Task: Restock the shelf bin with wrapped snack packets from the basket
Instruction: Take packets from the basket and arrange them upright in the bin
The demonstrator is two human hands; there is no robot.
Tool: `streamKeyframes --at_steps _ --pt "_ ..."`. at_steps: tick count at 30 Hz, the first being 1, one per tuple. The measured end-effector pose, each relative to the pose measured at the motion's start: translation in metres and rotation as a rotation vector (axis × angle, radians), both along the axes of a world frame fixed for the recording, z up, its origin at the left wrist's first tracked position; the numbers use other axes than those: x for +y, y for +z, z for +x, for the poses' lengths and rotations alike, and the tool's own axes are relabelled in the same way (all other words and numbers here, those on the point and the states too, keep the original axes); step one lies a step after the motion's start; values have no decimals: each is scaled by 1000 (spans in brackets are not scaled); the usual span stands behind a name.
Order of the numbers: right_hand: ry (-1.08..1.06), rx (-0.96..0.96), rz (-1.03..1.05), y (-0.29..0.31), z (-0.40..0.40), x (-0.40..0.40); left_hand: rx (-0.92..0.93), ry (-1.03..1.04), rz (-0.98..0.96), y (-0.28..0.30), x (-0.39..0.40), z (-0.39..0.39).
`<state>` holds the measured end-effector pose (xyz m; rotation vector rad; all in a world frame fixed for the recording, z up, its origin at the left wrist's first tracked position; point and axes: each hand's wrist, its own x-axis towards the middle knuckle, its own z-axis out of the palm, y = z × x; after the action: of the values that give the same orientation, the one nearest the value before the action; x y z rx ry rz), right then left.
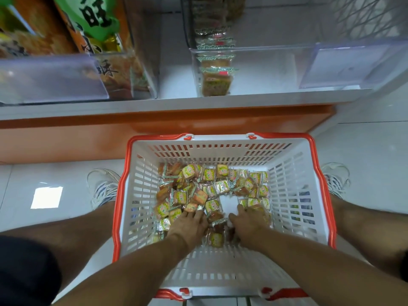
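- White tiled floor (364,151) in front of a white shelf (176,102) with an orange base panel.
- White slotted plastic basket with orange rim (293,173) stands on the floor between the person's feet in white sneakers (103,188).
- Small yellow-and-orange wrapped snack packets (209,186) lie loose across the basket bottom.
- Left hand (189,226) rests palm-down on the packets, fingers spread, apparently not clamped on any.
- Right hand (247,221) is down among the packets just beside it; fingers curl, but I cannot tell whether they grip one.
- Clear plastic shelf bin (254,69) holds a short row of matching packets at its left side.
- Neighbouring clear bin (66,78), on the left, holds orange snack bags.
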<state>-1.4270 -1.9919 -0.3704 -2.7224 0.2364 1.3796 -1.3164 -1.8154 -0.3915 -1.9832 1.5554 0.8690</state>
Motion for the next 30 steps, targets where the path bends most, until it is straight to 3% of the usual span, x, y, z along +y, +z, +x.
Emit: streamKeyframes --at_steps 7,12,14,18,21,27,30 --pt "162 33 49 5 -3 -3 49 -82 93 14 -1 -1" --pt "51 49 84 15 -1 -7 83 -47 123 23 -5 -3" --pt "-52 59 127 24 2 -14 155 108 87 32 -8 3" --pt "-330 1 278 56 23 -33 389 719 -31 56 -21 23" --pt "-369 -98 348 99 51 -49 554 1017 -100 86 -39 49" --pt "-381 -367 499 247 95 -69 878 1253 -249 190 -68 86" --pt "-557 -540 784 334 97 -75 1101 1231 -364 261 -79 90"
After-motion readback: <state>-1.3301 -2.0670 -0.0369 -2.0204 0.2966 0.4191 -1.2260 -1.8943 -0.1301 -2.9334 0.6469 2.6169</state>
